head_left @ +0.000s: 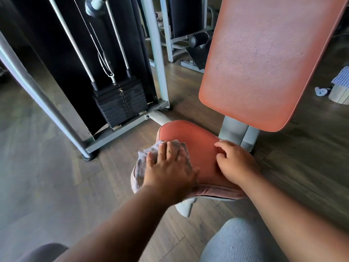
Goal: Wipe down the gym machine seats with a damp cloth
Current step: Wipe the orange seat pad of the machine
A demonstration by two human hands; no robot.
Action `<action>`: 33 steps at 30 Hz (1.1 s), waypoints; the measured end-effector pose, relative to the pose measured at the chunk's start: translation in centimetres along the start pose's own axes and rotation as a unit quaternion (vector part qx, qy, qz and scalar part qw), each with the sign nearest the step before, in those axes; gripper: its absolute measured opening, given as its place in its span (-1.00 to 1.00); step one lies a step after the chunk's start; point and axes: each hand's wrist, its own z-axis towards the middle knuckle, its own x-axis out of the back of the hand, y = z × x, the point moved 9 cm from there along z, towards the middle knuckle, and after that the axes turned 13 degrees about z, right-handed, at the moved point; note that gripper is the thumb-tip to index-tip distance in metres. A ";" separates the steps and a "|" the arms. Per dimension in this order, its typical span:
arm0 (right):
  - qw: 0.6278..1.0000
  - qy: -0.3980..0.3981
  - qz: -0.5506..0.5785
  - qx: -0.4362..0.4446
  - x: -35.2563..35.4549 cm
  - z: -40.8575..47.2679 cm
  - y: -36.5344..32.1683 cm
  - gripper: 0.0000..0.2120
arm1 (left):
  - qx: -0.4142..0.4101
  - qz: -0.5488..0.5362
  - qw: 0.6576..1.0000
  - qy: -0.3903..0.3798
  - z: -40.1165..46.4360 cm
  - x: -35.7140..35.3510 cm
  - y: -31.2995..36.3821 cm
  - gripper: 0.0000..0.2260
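Note:
A red-orange padded seat (198, 148) sits low in the middle of the head view, with the matching backrest (264, 63) rising behind it. A grey, worn cloth (143, 159) lies over the seat's left edge. My left hand (168, 167) presses flat on the cloth with its fingers straight and spread. My right hand (236, 163) rests on the seat's right side, fingers loosely bent against the pad and holding nothing.
A black weight stack (120, 104) in a grey metal frame (158, 53) stands to the left behind the seat. Another machine (188, 35) is farther back. A checked cloth and a pale block (340, 86) lie on the wood floor at the right.

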 end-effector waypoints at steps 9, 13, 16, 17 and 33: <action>1.000 -0.003 -0.003 0.005 0.2 -0.2 -0.4 -0.55 | -0.173 -0.049 0.984 0.003 -0.4 -0.2 -4.4 -0.32; 1.000 0.003 -0.006 0.006 0.2 -0.2 -0.4 -0.55 | -0.087 -0.170 0.981 0.042 -3.2 0.0 -6.7 -0.09; 1.000 -0.003 -0.006 -0.005 0.1 -0.1 -0.4 -0.57 | 0.012 -0.173 0.985 0.017 -1.1 -0.9 -7.8 -0.01; 1.000 -0.005 -0.006 -0.004 0.1 -0.1 -0.4 -0.57 | 0.029 -0.170 0.985 0.009 -0.1 -0.8 -7.6 -0.07; 0.999 -0.019 -0.040 0.001 0.0 -0.1 -1.1 -0.62 | 0.135 -0.393 0.882 0.221 -7.8 -3.0 -7.3 -0.28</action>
